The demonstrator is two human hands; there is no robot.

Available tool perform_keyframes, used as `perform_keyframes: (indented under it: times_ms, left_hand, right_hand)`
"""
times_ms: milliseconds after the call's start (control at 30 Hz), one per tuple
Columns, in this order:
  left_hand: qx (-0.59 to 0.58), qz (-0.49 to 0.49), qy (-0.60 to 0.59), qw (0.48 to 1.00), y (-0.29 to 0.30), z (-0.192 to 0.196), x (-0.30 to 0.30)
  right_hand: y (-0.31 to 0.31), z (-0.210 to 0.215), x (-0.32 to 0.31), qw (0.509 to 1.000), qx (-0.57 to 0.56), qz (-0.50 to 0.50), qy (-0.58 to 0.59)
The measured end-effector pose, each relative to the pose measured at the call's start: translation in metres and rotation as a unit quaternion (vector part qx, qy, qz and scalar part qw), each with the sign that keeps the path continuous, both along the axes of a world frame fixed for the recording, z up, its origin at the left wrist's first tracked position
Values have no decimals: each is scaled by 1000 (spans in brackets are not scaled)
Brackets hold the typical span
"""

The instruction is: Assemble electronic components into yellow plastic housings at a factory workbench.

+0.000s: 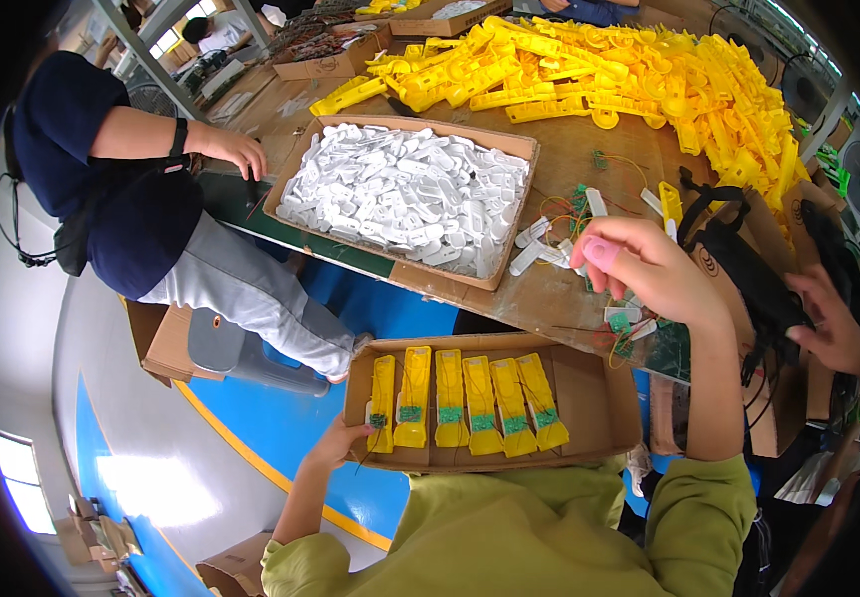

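My left hand (334, 439) grips the left end of a shallow cardboard tray (597, 390), its fingertips against the leftmost yellow casing. Several long yellow plastic casings (450, 398) lie side by side in the tray, each with a green circuit board (482, 422) near its lower end and thin dark wires. My right hand (639, 261) hovers over the table's near right part, its fingers loosely bent and apart, with nothing visible in them. Beneath and beside it lie small white plastic pieces (527, 259), wires and green circuit boards (621, 320).
A cardboard box (300, 231) full of white plastic pieces (400, 194) stands on the table (350, 98). Behind it spreads a big heap of yellow casings (589, 75). A co-worker in dark blue (121, 179) stands at left; another person's hand (833, 323) touches a black object (748, 274) at right.
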State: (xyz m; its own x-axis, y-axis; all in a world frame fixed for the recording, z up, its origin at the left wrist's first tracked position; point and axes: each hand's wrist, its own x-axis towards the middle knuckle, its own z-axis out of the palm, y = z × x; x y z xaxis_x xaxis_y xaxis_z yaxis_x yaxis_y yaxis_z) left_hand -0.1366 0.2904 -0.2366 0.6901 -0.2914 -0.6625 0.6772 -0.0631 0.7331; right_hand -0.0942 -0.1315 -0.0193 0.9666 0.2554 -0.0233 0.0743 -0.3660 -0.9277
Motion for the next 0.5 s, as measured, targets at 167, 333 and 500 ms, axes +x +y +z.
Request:
perform_keyframes:
  times_ms: [167, 333, 500]
  left_hand:
    - [22, 72, 13, 997, 62, 18, -13]
    - [5, 109, 10, 994, 126, 28, -24]
    - [12, 144, -43, 989, 145, 69, -35]
  right_hand:
    - [6, -16, 3, 990, -71, 57, 112]
    - [7, -24, 9, 988, -80, 56, 120]
    - [-3, -23, 20, 996, -72, 8, 54]
